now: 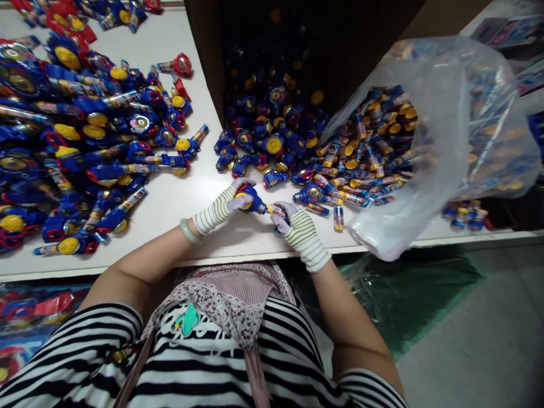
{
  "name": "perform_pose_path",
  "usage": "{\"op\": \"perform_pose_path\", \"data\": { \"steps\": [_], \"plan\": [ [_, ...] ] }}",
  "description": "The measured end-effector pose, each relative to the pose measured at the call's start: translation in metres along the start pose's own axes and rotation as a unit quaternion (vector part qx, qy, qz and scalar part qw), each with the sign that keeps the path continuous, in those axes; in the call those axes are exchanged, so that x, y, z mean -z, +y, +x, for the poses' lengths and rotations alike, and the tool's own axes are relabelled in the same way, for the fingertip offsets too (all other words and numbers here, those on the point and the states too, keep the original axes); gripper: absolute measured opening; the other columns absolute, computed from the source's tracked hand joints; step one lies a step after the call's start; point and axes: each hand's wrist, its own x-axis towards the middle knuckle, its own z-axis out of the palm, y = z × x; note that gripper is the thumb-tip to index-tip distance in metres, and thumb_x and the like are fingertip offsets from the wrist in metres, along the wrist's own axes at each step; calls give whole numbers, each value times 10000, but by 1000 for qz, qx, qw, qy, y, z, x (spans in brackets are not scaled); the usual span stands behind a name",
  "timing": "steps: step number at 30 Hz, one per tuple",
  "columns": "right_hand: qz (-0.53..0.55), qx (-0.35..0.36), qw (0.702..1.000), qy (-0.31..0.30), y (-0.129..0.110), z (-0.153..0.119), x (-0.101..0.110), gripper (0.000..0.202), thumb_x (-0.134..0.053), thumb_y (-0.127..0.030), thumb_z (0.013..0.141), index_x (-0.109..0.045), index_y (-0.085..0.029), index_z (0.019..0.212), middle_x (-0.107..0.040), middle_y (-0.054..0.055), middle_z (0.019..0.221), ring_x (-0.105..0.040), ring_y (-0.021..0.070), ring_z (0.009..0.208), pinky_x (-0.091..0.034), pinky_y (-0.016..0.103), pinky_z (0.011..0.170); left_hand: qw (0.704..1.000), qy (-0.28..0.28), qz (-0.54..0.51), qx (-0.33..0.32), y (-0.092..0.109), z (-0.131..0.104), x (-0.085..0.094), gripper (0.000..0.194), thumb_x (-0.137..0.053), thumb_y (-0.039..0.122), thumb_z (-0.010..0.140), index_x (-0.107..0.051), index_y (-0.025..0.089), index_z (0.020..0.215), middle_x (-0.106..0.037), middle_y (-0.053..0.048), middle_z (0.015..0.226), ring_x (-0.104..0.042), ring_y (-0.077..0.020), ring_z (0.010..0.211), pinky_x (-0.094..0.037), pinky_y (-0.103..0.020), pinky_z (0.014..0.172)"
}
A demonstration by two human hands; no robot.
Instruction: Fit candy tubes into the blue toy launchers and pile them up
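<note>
Striped gloves cover both hands at the table's front edge. My left hand (221, 208) is closed around a blue plastic toy (256, 201) with a yellow disc. My right hand (301, 231) pinches a small printed tube (277, 209) with a yellow end. The tube meets the toy's narrow grey tip; whether it is fitted on, I cannot tell. Just beyond the hands, similar blue toys (272, 144) spill from a dark cardboard box (208, 68). To the right, loose printed tubes (361, 181) lie at the mouth of a clear plastic bag (442, 130).
On the left of the white table (178, 198), a wide heap of blue toys with tubes attached (97, 133) reaches the front edge. Red toys (70, 25) lie at the back left. Under the table on the right is a green sack (420, 300).
</note>
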Motion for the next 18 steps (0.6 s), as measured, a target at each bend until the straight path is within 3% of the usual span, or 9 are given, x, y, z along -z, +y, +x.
{"op": "perform_pose_path", "data": {
  "steps": [3,5,10,13,16,18],
  "plan": [
    [-69,-4,997,-37,-13,0,-5,464,-516,-462,985,-631,-156,1315,-704,164,1218,-661,294,1075,-505,384,911,996,86,7,4,6,-2,-11,394,-704,460,819,-621,177,1080,-625,-55,998,-595,-178,909,-505,-295,845],
    [-124,-21,990,-58,-22,-2,-6,499,-482,-483,1004,-613,-150,1351,-709,179,1207,-671,299,1033,-499,368,855,993,114,-16,14,5,-3,-15,355,-671,447,846,-610,175,1067,-618,-48,983,-585,-161,870,-511,-281,808],
    [-186,-30,979,-80,-38,-8,-7,520,-417,-501,1025,-616,-145,1347,-717,192,1193,-678,307,959,-457,350,775,997,48,-39,43,10,-3,-13,344,-659,454,849,-624,168,1038,-617,-43,930,-568,-146,752,-497,-251,647],
    [-172,-41,982,-71,-39,-9,-12,520,-399,-511,1023,-620,-144,1317,-725,188,1153,-672,300,915,-438,346,745,998,58,-3,25,20,-4,-12,330,-666,432,837,-632,168,1031,-623,-48,901,-566,-151,744,-490,-254,631],
    [-116,-69,989,-55,-36,-9,-21,472,-404,-507,1008,-647,-158,1213,-731,163,1055,-652,266,850,-427,334,730,997,59,56,-6,27,-4,-11,358,-697,401,799,-636,173,1068,-627,-51,912,-571,-164,777,-502,-279,682],
    [-14,-67,995,-74,-34,-8,-26,439,-409,-511,996,-662,-171,1108,-719,121,950,-625,230,783,-427,327,721,996,21,81,-10,27,-3,-7,364,-718,393,766,-654,169,1046,-635,-51,915,-581,-177,813,-506,-296,728]
  ]
}}
